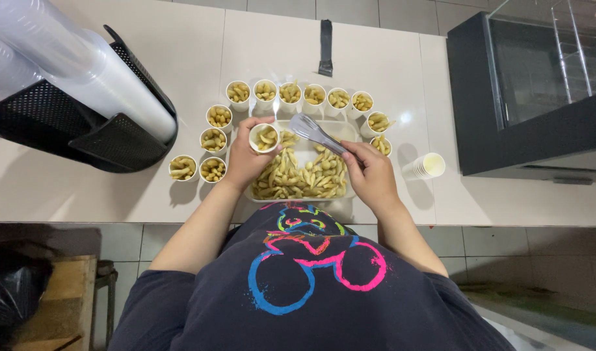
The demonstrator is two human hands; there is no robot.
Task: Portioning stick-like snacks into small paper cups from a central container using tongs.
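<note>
My left hand (242,159) grips a small white paper cup (264,138) partly filled with yellow-green pods, held over the left end of a clear rectangular tray (350,130). My right hand (374,175) holds grey plastic tongs (314,132) that point up and left toward the cup. The tray holds a heap of loose pods (304,179). Several filled cups (314,95) stand in an arc around the tray's far side and left side.
A short stack of empty paper cups (426,166) lies on its side right of the tray. A black mesh holder (109,140) with long sleeves of clear plastic cups sits at left. A dark glass-fronted cabinet (525,91) stands at right. A dark flat tool (326,45) lies farther back.
</note>
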